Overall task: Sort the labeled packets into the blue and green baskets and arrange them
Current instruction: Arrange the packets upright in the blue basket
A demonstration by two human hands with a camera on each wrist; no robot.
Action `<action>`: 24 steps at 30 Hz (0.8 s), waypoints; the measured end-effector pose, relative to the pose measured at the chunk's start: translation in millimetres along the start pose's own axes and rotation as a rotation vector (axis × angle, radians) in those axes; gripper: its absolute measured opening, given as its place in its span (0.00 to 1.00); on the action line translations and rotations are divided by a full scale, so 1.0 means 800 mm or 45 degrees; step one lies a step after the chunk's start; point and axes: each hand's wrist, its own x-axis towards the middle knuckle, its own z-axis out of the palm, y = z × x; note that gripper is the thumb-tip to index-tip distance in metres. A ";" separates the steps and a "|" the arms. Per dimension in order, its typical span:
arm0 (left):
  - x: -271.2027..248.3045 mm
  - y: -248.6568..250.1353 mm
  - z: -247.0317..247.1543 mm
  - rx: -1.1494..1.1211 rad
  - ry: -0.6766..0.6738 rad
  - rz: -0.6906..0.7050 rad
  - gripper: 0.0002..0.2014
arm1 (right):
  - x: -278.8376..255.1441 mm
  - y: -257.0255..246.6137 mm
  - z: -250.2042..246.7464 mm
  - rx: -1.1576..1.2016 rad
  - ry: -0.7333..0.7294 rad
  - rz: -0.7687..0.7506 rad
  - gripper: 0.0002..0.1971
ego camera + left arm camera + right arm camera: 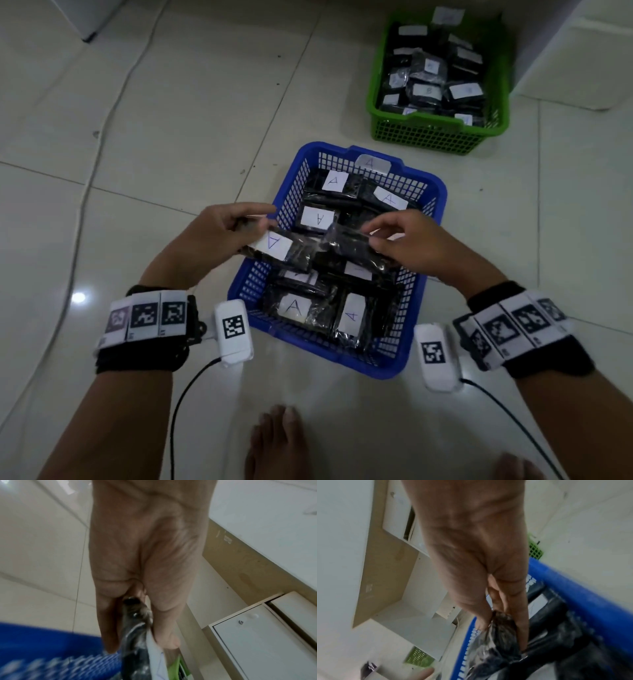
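A blue basket (434, 192) on the floor in front of me holds several black plastic-wrapped packets with white "A" labels. My left hand (236, 229) pinches one such packet (281, 251) by its left end, above the basket's left wall. My right hand (387, 238) pinches a second black packet (352, 245) beside it, over the basket's middle. In the left wrist view the thumb and fingers (109, 628) clamp the packet's edge (135, 635). The right wrist view shows fingertips (522, 628) gripping crinkled wrap (501, 631). A green basket (424, 135) at the back right holds several "B" packets.
White tiled floor surrounds both baskets. A thin cable (102, 144) runs along the floor at left. White cabinets (575, 54) stand behind the green basket. My bare feet (274, 442) are near the blue basket's front edge.
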 end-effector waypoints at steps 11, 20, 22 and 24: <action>0.007 -0.019 0.014 0.453 0.013 0.275 0.14 | -0.050 0.033 0.037 -0.461 -0.190 -0.485 0.15; 0.018 -0.020 0.017 0.398 0.069 0.286 0.11 | -0.067 0.053 0.058 -0.487 -0.318 -0.311 0.13; 0.020 -0.023 0.019 0.406 0.081 0.302 0.10 | -0.065 0.055 0.057 -0.444 -0.288 -0.336 0.14; 0.022 -0.027 0.019 0.386 0.108 0.323 0.10 | -0.062 0.055 0.054 -0.369 -0.214 -0.351 0.14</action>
